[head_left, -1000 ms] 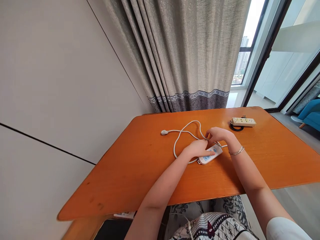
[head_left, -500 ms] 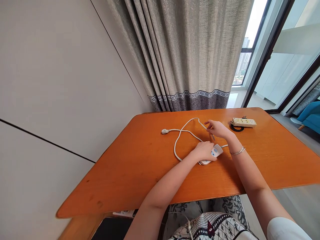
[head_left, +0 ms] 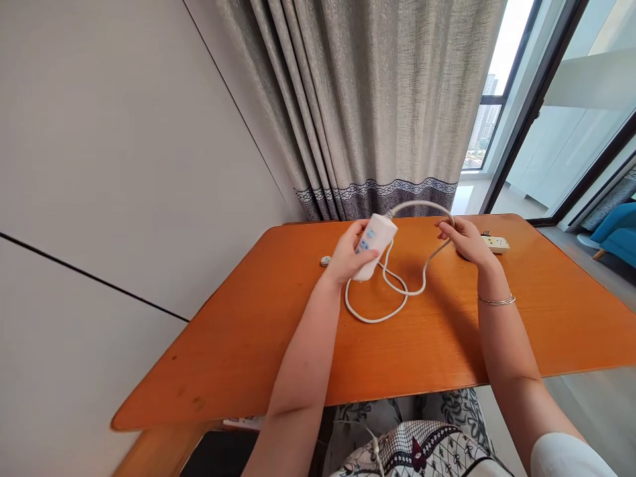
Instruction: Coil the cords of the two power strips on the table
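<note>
My left hand (head_left: 349, 253) grips a white power strip (head_left: 378, 236) with blue-marked sockets, raised and tilted above the table. From its upper end a white cord (head_left: 422, 204) arches over to my right hand (head_left: 466, 240), whose fingers pinch it. The rest of the cord falls in loops onto the wooden tabletop (head_left: 278, 318). Left of my left hand, the white plug (head_left: 325, 260) lies on the wood, partly cut off from view by that hand.
A second, cream power strip (head_left: 497, 245) lies at the back right, partly hidden behind my right hand. A grey curtain (head_left: 387, 119) hangs behind the table's far edge. The pale wall panel (head_left: 124, 165) borders the left side.
My left hand has lifted the white power strip off the table, moving it up and left. My right hand has shifted right and now holds the cord in an arch.
</note>
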Motion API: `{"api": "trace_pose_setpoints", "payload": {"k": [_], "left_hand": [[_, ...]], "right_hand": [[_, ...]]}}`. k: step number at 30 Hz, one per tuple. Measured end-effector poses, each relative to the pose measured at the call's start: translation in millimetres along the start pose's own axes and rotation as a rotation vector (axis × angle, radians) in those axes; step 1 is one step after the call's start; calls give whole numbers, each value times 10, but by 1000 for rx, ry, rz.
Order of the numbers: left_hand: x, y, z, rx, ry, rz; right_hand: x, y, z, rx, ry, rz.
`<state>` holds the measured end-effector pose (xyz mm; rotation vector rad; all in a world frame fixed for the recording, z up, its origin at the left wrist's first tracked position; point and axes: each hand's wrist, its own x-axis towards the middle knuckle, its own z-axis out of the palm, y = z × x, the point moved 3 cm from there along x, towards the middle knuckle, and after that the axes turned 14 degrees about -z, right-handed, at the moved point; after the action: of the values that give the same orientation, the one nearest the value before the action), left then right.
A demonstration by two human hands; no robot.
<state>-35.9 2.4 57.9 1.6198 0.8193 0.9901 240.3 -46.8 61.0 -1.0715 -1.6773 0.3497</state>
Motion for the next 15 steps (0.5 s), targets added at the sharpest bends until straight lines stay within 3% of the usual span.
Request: {"api": "trace_pose_setpoints", "payload": {"k": [3, 6, 12, 15], "left_hand": [[-29, -8, -122, -240, -112, -13], [-60, 22, -51, -295, -293, -92], [-144, 119, 292, -335, -418, -241], [-224, 186, 372, -362, -459, -267]], "right_hand": [[37, 37, 4, 209, 158, -47], [63, -20, 74, 297, 267, -106], [9, -361, 330, 70, 187, -244], [-21, -468, 397, 28, 179, -252]]}}
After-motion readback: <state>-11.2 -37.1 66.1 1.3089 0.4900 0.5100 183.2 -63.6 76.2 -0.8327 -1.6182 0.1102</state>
